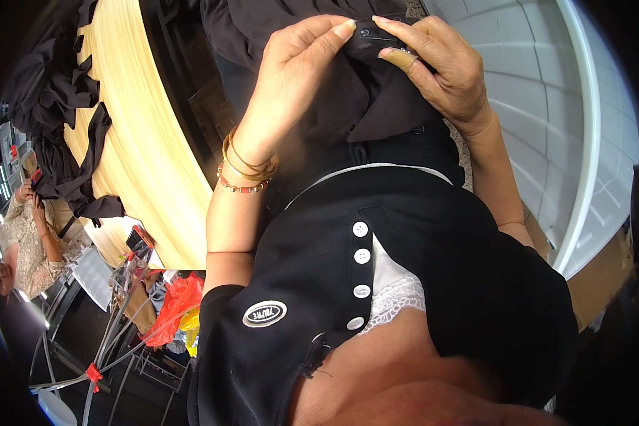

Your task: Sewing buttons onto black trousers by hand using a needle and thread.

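Note:
A piece of black cloth (351, 99) lies across my lap at the top of the view. My left hand (298, 60), with bangles and a beaded bracelet on its wrist, pinches the cloth's edge between thumb and forefinger. Opposite it, my right hand (444, 74) grips the same edge, with thumb and forefinger a little apart around a fold. A tan cover (399, 58) wraps the right thumb's tip. Between the fingertips, small shiny bits and a thin pale line show on the cloth; they are too small to name.
To the left stands a light wood table (145, 142) with black cloth strips (57, 135) heaped on it. A large pale plastic bin (539, 92) is close on the right. Another person (32, 234) is at the far left, near a red plastic bag (177, 305).

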`<state>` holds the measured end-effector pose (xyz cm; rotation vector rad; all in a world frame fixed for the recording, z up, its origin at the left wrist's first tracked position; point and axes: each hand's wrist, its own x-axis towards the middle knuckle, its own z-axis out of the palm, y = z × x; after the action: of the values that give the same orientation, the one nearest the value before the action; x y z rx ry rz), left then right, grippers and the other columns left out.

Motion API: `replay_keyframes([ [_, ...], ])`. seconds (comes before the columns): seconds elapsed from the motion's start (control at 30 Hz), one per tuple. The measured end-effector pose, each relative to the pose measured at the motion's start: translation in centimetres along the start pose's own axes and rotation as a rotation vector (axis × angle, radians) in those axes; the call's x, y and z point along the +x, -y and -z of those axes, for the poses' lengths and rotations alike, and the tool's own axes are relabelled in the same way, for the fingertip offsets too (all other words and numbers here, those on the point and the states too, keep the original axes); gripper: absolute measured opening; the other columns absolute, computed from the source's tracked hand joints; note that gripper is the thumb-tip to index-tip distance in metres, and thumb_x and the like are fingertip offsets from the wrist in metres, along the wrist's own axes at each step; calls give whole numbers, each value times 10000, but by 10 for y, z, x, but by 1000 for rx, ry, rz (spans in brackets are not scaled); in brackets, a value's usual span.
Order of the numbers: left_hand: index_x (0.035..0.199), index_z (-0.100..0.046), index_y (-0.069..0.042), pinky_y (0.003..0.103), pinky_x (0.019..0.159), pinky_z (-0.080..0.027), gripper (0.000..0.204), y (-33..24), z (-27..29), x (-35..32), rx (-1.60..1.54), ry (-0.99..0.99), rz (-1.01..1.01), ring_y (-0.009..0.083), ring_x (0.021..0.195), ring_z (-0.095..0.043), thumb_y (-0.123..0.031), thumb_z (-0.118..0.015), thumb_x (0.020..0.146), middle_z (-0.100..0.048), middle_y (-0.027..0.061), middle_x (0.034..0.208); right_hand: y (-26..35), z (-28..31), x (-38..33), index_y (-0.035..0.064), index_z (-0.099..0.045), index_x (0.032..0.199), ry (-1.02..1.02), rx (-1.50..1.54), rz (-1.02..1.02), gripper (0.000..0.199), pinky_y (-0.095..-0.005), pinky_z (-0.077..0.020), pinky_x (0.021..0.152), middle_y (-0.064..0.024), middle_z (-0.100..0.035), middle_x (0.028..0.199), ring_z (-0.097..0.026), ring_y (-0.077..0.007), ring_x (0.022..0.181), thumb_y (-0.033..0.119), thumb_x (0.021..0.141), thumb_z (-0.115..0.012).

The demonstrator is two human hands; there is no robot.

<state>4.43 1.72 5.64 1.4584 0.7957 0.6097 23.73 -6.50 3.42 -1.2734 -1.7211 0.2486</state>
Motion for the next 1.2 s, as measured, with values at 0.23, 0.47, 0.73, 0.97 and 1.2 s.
replay_keyframes([
  [0.23, 1105, -691, 47, 192, 767, -452, 259, 0, -1, -2, -67, -5, 52, 36, 833, -566, -174, -592, 1012, -680, -18, 903, 0, 0, -3, 40, -715, 1195, 13, 46, -45, 397, -265, -401, 576, -25, -521, 738, -475, -130, 629, 54, 804, -784],
  [0.47, 1166, -700, 23, 218, 963, -443, 244, 2, 3, -4, -109, 11, 124, 98, 1021, -643, -127, -620, 991, -726, 48, 1076, -4, -4, -11, 56, -729, 1168, 2, -67, -7, 378, -282, -412, 559, -32, -535, 719, -505, -141, 616, 69, 795, -788],
  [0.73, 1128, -696, 32, 207, 868, -457, 235, 1, 10, -1, -101, -4, 77, 68, 928, -612, -143, -606, 999, -706, 14, 987, -4, -8, 3, 107, -752, 1093, -62, -202, 152, 292, -300, -430, 533, -7, -532, 691, -523, -138, 587, 138, 805, -784],
  [0.97, 1112, -698, 29, 234, 950, -470, 209, -70, 32, -17, -68, -21, 10, 110, 1011, -646, -109, -638, 966, -718, 42, 1040, 17, 16, 9, -9, -687, 1186, -254, 135, -58, 270, -234, -474, 744, -59, -667, 1029, -603, -123, 851, 64, 926, -697],
  [1.2, 1051, -679, -12, 293, 885, -476, 168, -163, 91, -48, -448, -136, -195, 173, 977, -595, 13, -668, 885, -621, 113, 1100, 1, 34, -7, 10, -675, 1190, -352, 131, -261, 253, -178, -388, 611, -55, -723, 1018, -477, -31, 667, 148, 979, -646],
])
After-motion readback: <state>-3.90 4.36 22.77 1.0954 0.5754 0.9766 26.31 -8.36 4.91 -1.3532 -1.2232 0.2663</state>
